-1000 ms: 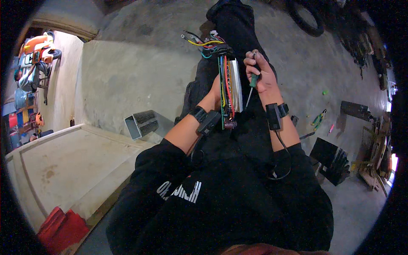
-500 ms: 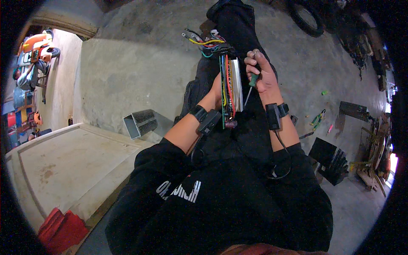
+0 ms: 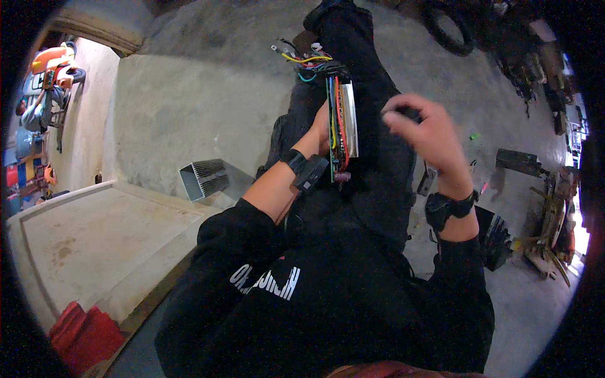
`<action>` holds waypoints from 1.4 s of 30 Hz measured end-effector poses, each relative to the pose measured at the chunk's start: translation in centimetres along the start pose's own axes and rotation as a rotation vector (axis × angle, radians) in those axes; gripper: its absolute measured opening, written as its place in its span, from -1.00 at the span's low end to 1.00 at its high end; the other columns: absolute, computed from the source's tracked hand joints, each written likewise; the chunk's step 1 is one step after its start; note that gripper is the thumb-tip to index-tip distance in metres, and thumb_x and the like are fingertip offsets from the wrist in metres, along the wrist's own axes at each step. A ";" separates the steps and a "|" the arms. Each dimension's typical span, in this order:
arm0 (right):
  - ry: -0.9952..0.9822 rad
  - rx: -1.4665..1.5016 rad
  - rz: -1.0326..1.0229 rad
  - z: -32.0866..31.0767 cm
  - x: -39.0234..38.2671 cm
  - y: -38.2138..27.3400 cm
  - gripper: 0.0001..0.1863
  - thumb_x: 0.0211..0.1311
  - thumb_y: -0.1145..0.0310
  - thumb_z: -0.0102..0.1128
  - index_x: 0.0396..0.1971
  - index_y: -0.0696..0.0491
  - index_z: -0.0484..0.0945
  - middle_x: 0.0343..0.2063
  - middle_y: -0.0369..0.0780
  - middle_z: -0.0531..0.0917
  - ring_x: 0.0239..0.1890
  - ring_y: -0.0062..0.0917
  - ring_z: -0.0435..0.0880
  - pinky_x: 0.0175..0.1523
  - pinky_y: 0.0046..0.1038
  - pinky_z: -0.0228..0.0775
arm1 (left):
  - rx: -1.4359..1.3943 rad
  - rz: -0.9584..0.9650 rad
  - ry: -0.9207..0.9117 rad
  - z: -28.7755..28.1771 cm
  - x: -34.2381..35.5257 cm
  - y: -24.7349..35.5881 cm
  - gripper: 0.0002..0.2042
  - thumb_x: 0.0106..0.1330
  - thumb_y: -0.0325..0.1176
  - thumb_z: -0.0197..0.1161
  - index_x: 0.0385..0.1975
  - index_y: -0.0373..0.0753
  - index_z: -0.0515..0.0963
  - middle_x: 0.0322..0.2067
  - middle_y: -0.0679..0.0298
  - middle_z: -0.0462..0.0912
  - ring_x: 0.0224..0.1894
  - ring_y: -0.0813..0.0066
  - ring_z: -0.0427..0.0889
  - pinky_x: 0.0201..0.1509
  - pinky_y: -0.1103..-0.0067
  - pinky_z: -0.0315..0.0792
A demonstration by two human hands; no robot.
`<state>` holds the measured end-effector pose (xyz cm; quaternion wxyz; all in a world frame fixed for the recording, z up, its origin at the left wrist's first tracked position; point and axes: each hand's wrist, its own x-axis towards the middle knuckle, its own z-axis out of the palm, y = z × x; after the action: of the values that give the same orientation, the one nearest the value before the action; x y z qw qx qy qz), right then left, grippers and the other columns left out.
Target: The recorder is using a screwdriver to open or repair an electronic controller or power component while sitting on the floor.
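A long circuit board (image 3: 334, 135) with a silver metal strip (image 3: 351, 120) along its right side stands on edge over my dark trousers. Red, yellow and blue wires run along it. At its far end, a bundle of loose wires (image 3: 309, 60) with connectors fans out. My left hand (image 3: 321, 129) grips the board from the left, its fingers mostly hidden behind it. To the right of the board, apart from it, my right hand (image 3: 425, 129) is raised with curved fingers, smeared by motion. Whether it holds anything is not clear. No screwdriver shows now.
A hollow finned metal housing (image 3: 205, 179) lies on the floor at left, beside a pale panel (image 3: 101, 233) with a red cloth (image 3: 88, 337). At right are a black finned part (image 3: 495, 236), a dark flat piece (image 3: 518, 160) and a tyre (image 3: 447, 28).
My right hand, which held a green-handled screwdriver beside the board, has moved right and nearer to me, away from the board. My left hand keeps its grip on the board.
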<state>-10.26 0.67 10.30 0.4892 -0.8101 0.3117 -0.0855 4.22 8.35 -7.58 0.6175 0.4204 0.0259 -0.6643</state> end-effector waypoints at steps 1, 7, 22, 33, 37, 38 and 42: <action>-0.011 -0.085 -0.094 1.2 -0.3 0.9 -0.88 0.13 0.39 0.18 -0.38 0.11 0.57 -0.47 -0.22 0.60 -0.39 -0.44 0.60 -0.24 -0.43 0.43 | 0.000 0.012 -0.031 -0.3 0.5 -0.3 -0.60 0.35 0.10 -0.13 -0.40 -0.05 0.51 -0.56 0.38 0.50 -0.55 0.49 0.50 -0.48 0.51 0.43; 0.022 -0.348 -0.364 5.8 -0.2 4.7 -0.83 0.05 0.47 0.24 -0.31 0.14 0.54 -0.33 -0.14 0.61 -0.29 -0.31 0.61 -0.23 -0.40 0.44 | 0.035 0.071 -0.074 -1.1 1.3 -0.8 -0.63 0.34 0.06 -0.11 -0.44 -0.05 0.50 -0.56 0.38 0.48 -0.49 0.50 0.50 -0.43 0.48 0.43; -0.134 -0.533 -0.144 6.6 0.9 4.1 -0.73 -0.05 0.46 0.28 -0.37 0.12 0.38 -0.53 0.01 0.57 -0.38 -0.04 0.58 -0.33 -0.16 0.38 | -0.054 0.021 -0.074 0.5 -0.9 -0.1 -0.52 0.41 -0.01 -0.39 -0.44 -0.16 0.47 -0.67 0.23 0.48 -0.63 0.39 0.48 -0.56 0.46 0.42; -0.167 -0.592 -0.127 6.7 1.3 3.3 -0.71 -0.03 0.42 0.28 -0.34 0.13 0.37 -0.54 0.02 0.55 -0.40 -0.04 0.57 -0.33 -0.14 0.38 | -0.049 -0.032 -0.086 -0.2 -0.4 -0.3 -0.65 0.37 0.02 -0.16 -0.35 -0.10 0.44 -0.60 0.34 0.44 -0.60 0.51 0.43 -0.59 0.55 0.35; -0.222 -0.622 -0.129 6.9 1.6 2.8 -0.71 0.00 0.43 0.23 -0.30 0.13 0.35 -0.53 0.03 0.57 -0.40 -0.04 0.58 -0.32 -0.12 0.40 | -0.031 -0.042 -0.038 -0.2 0.8 -0.9 -0.51 0.39 0.04 -0.37 -0.47 -0.14 0.46 -0.72 0.28 0.41 -0.69 0.42 0.38 -0.62 0.49 0.30; -0.234 -0.636 -0.151 6.9 1.7 2.9 -0.73 0.01 0.45 0.19 -0.28 0.13 0.35 -0.54 0.03 0.58 -0.41 -0.04 0.59 -0.32 -0.10 0.42 | -0.035 -0.059 -0.025 -0.1 0.9 -0.8 -0.52 0.39 0.04 -0.36 -0.47 -0.13 0.46 -0.73 0.29 0.40 -0.69 0.43 0.37 -0.61 0.49 0.29; -0.257 -0.672 -0.209 6.9 1.9 3.0 -0.76 0.03 0.47 0.11 -0.27 0.13 0.35 -0.56 0.02 0.58 -0.43 -0.05 0.60 -0.34 -0.09 0.43 | -0.030 -0.072 -0.010 -0.2 0.6 -0.6 -0.59 0.37 0.05 -0.24 -0.39 -0.10 0.45 -0.61 0.32 0.43 -0.60 0.45 0.41 -0.55 0.46 0.32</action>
<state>-6.95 3.71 3.94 0.2197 -0.9570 0.1741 0.0744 3.89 8.10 -8.36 0.5994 0.4066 0.0482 -0.6878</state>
